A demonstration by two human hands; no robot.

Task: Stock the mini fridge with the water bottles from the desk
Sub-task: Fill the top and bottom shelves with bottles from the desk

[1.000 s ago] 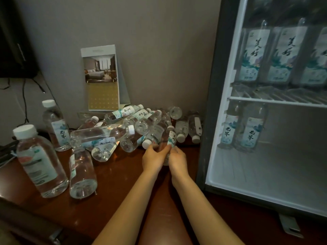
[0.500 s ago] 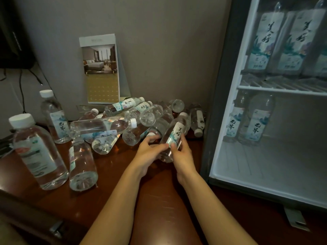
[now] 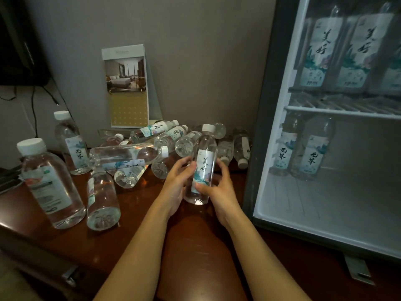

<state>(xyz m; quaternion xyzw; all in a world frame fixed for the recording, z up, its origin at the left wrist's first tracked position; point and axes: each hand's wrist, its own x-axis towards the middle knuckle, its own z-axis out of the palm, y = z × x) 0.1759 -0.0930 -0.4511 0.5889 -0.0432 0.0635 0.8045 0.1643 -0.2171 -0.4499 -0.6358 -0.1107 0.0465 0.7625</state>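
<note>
Clear water bottle [image 3: 204, 164], gripped upright by left hand [image 3: 176, 183] and right hand [image 3: 219, 189] above the desk [image 3: 191, 246], should go base-first onto the mini fridge [image 3: 314, 205] floor beside the two standing bottles [image 3: 312, 155].

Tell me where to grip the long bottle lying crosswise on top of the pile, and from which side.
Grip the long bottle round its mid-body, from above and the near side. It lies on its side atop the pile, cap pointing right. Its upper face is free, while the pile crowds it beneath and behind.
</note>
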